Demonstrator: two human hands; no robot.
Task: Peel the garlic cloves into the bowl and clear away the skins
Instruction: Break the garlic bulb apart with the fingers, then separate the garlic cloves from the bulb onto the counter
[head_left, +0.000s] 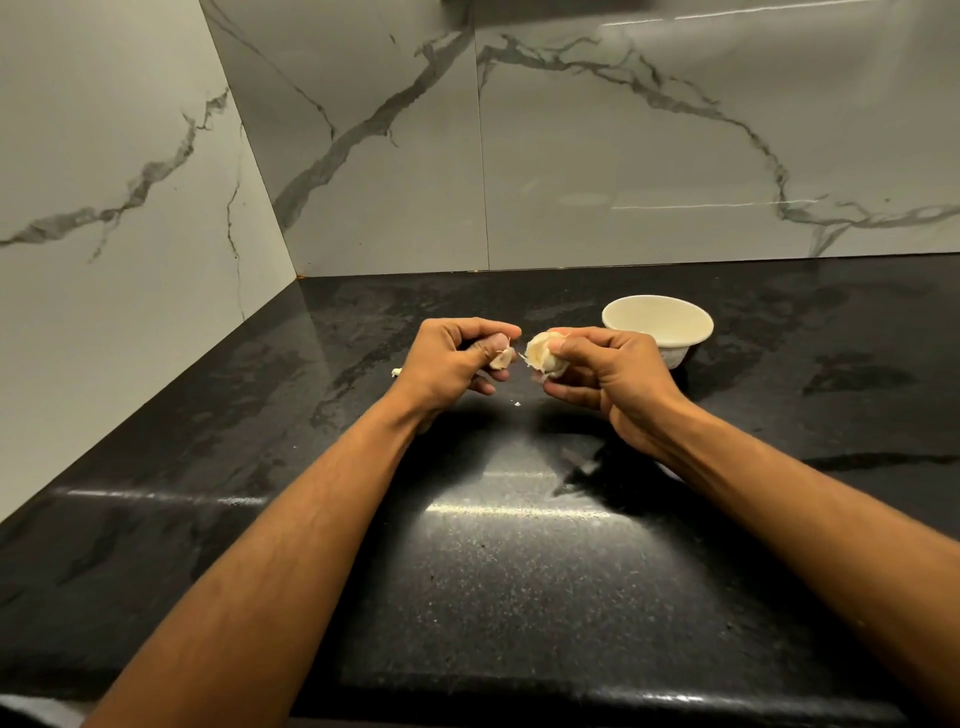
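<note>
Both hands are raised above the black speckled table (519, 561), close together but apart, in front of the marble-patterned wall tiles (597, 156).

Left hand (457, 364): fingers curled, thumb and forefinger pinching 1 small piece of garlic (501, 358). Whether this piece is a clove or only a scrap of skin cannot be told.

Right hand (608, 374): fingers curled around the garlic cluster (543, 356), with the thumb pressed on its upper side. The cluster is pale, with loose papery skin showing at its left edge. It faces the piece in the left hand across a narrow gap.

Bowl (657, 325): 1 white bowl stands upright on the table, just behind and to the right of the right hand. The hand covers part of its near side. The visible interior shows no contents.

Debris on the table: 1 small pale fragment (396, 372) lies to the left of the left hand, and 1 tiny white fleck (516, 404) lies on the surface below the gap between the 2 hands.

Both bare forearms extend from the lower corners of the view toward the centre.
</note>
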